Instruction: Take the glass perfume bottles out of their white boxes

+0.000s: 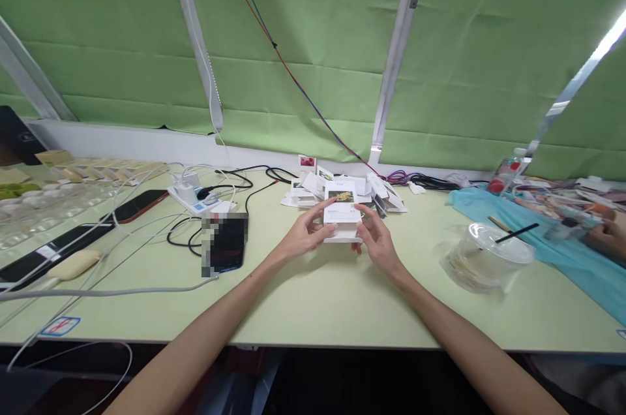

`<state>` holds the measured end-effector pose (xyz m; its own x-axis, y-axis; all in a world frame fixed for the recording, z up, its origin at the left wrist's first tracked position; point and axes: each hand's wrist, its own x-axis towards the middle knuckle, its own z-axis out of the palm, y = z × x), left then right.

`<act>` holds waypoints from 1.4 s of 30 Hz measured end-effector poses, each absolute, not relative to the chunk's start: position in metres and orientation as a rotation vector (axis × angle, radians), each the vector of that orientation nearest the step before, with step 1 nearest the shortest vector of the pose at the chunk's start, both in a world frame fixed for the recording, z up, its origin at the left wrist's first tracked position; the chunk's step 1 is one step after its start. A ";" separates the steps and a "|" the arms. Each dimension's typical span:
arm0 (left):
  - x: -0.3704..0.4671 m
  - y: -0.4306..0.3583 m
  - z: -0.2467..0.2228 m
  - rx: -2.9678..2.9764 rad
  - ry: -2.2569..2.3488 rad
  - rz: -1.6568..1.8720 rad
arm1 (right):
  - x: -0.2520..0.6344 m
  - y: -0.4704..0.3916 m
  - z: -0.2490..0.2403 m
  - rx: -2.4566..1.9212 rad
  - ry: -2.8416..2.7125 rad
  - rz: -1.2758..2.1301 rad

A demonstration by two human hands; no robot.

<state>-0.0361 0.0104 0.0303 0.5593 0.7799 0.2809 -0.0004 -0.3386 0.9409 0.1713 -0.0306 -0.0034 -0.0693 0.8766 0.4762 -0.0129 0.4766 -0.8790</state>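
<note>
A small white box (342, 214) with a picture of yellow flowers is held between my two hands, above the pale green table (313, 317). My left hand (308, 231) grips its left side, with the thumb at the near left edge. The right side is gripped by my right hand (375, 237), whose fingers partly pass beneath it. Just behind the box lies a loose pile of white picture cards or small boxes (306, 188).
Left: a dark phone (229, 242), power strip (195, 199), cables, and a beige oval object (75, 265). Right: a lidded plastic container (489, 257) with a black straw, a blue cloth (552, 245), a bottle (508, 170), and another person's hand (609, 232) at the edge.
</note>
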 end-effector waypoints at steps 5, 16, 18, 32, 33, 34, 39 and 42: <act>-0.036 0.012 0.028 1.795 0.678 0.941 | 0.171 -0.030 -0.003 -0.830 -1.445 0.918; -0.036 0.013 0.022 1.882 0.699 0.970 | 0.171 -0.031 -0.003 -0.831 -1.427 0.925; -0.037 0.013 0.022 1.893 0.697 0.975 | 0.171 -0.031 -0.004 -0.824 -1.426 0.926; -0.036 0.011 0.026 1.902 0.745 0.977 | 0.172 -0.029 -0.004 -0.828 -1.415 0.965; -0.036 0.011 0.026 1.897 0.749 0.974 | 0.173 -0.029 -0.004 -0.830 -1.412 0.969; -0.036 0.011 0.026 1.891 0.752 0.972 | 0.173 -0.029 -0.004 -0.832 -1.410 0.971; -0.036 0.011 0.026 1.882 0.760 0.962 | 0.172 -0.029 -0.003 -0.835 -1.403 0.976; -0.037 0.011 0.026 1.893 0.766 0.960 | 0.171 -0.030 -0.002 -0.842 -1.399 0.978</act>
